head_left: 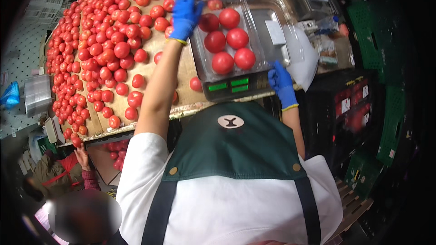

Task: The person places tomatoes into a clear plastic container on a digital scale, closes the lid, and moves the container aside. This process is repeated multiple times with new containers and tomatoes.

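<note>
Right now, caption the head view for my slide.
Blue-gloved left hand and right hand steady a clear tray of tomatoes on a scale.

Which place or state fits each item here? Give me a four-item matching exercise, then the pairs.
Things:
1. left hand
2. right hand
3. clear tray
4. loose tomatoes

Places or states:
A. spread over the cardboard-covered table
B. at the tray's far left corner
C. sitting on the scale, holding red tomatoes
D. at the tray's near right corner, by the scale's edge

Pairs: 1-B, 2-D, 3-C, 4-A
</note>
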`<state>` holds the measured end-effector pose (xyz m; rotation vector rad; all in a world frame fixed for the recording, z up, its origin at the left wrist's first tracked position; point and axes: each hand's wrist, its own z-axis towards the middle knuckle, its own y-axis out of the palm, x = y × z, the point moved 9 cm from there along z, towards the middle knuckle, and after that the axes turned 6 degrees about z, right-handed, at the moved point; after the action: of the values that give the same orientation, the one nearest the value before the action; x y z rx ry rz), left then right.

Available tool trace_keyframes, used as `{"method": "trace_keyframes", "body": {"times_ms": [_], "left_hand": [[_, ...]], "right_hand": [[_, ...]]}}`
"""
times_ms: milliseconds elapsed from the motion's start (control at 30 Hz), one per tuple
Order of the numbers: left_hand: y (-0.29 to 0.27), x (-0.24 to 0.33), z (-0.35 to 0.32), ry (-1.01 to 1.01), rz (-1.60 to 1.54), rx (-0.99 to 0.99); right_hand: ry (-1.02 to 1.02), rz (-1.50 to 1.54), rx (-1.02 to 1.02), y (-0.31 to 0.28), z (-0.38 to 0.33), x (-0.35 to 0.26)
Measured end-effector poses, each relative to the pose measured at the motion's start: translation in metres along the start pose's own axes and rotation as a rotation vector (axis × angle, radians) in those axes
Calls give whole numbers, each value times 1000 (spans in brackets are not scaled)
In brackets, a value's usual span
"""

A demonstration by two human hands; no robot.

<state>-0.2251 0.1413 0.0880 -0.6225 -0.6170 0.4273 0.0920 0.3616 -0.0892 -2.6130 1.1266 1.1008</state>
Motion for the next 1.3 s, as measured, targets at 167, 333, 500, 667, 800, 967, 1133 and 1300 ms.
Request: {"method": "trace_keyframes", "body": {"times_ms": [167, 333, 500, 667, 800, 967, 1133, 1300], "left_hand": [[42, 26, -12, -2, -61, -336], [-68, -63, -50, -520, -271, 384], [-95, -77, -150, -605, -111, 152], [-105, -2, -262, -745, -212, -104], [-151, -13, -365, -1116, -140, 99], [-225, -47, -375, -1047, 220, 251], [-268, -123, -376, -1014, 225, 221], [-212, -181, -362, -942, 121, -190]], "right_hand": [[-143, -586, -203, 39, -47, -31], [-856, -885, -280, 179, -100, -145], [-1387, -1407, -427, 293, -28, -150], [-1111, -1952, -195, 327, 50, -104], [-1096, -1926, -213, 316, 58, -102], [-1112, -1860, -218, 312, 54, -107], [-1187, -1819, -226, 310, 58, -108], [-1180, -1836, -216, 310, 64, -108]]}}
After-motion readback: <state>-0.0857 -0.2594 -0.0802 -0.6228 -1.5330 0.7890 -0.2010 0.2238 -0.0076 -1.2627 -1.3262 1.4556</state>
